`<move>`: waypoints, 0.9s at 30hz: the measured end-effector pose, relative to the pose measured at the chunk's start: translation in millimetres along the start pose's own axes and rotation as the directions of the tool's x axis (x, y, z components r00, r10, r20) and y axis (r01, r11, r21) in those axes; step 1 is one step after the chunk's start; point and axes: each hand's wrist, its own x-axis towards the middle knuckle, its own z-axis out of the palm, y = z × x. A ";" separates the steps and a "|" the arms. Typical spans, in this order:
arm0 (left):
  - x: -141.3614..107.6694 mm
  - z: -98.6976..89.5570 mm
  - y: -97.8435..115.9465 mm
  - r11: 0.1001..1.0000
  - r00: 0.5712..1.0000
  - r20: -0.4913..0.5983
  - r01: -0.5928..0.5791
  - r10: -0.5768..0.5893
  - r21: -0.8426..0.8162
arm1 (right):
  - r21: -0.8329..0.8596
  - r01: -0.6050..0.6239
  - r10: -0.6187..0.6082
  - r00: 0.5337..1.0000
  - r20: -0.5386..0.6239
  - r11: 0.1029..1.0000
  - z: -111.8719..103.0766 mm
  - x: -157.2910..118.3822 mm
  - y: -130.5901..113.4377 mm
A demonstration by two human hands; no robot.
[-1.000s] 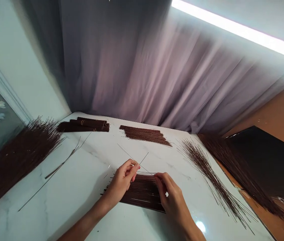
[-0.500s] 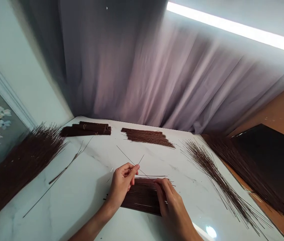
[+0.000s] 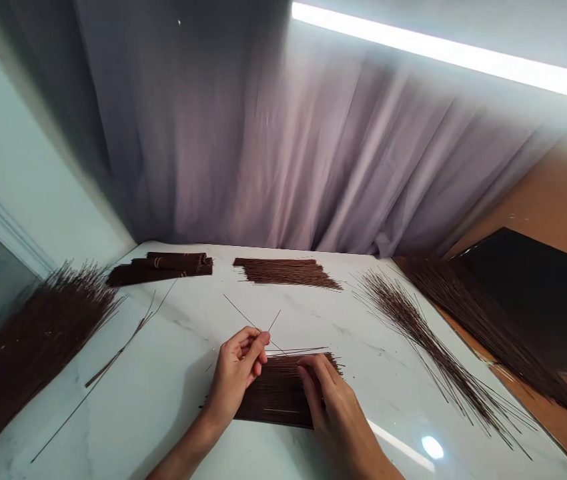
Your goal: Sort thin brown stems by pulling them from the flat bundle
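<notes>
My left hand [image 3: 239, 363] is closed in a pinch, thumb against forefinger, on two thin brown sticks [image 3: 241, 312] that cross at its fingertips. One slants up to the left; the other's short end points up to the right. The lower end of the long stick runs towards my right hand [image 3: 331, 393]. That hand's thumb and forefinger are pressed together near this end, and whatever sits between them is too fine to make out. Beneath both hands lies a dense layer of dark brown sticks [image 3: 276, 393], partly covered by them. Several loose sticks lie along its far edge.
On the white marbled table [image 3: 163, 360], a large stick bundle [image 3: 38, 347] lies left, beside a few loose sticks [image 3: 123, 347]. Tied bundles [image 3: 173, 265] and a flat pile [image 3: 286, 272] are at the back. A spread bunch [image 3: 428, 333] lies right, near another long bundle [image 3: 488, 333].
The whole view has shifted slightly, so the table's things appear further left. Both hands keep nearly the same pose, and the crossed sticks stay in my left fingertips.
</notes>
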 end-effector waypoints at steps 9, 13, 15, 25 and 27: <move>-6.6 -1.3 4.9 0.998 0.998 0.032 0.055 -0.054 -0.024 | 0.052 -0.022 0.020 0.999 0.025 0.998 4.3 -0.2 4.3; -7.2 -0.9 5.4 0.998 0.998 0.037 0.058 -0.057 -0.007 | 0.052 -0.012 0.012 1.000 0.016 0.999 3.8 -0.6 6.4; -7.2 -0.9 5.2 0.998 0.998 0.036 0.057 -0.057 0.002 | 0.054 -0.010 0.009 1.000 0.021 0.999 2.1 -0.7 6.7; -6.0 0.8 5.4 0.998 0.998 0.024 0.061 -0.062 0.033 | 0.127 -0.044 0.037 0.998 0.054 0.991 -1.1 -3.2 5.4; -8.1 -0.4 6.4 0.998 0.997 0.047 0.056 -0.058 0.042 | 0.205 -0.072 0.049 0.992 0.113 0.976 -7.0 0.9 8.9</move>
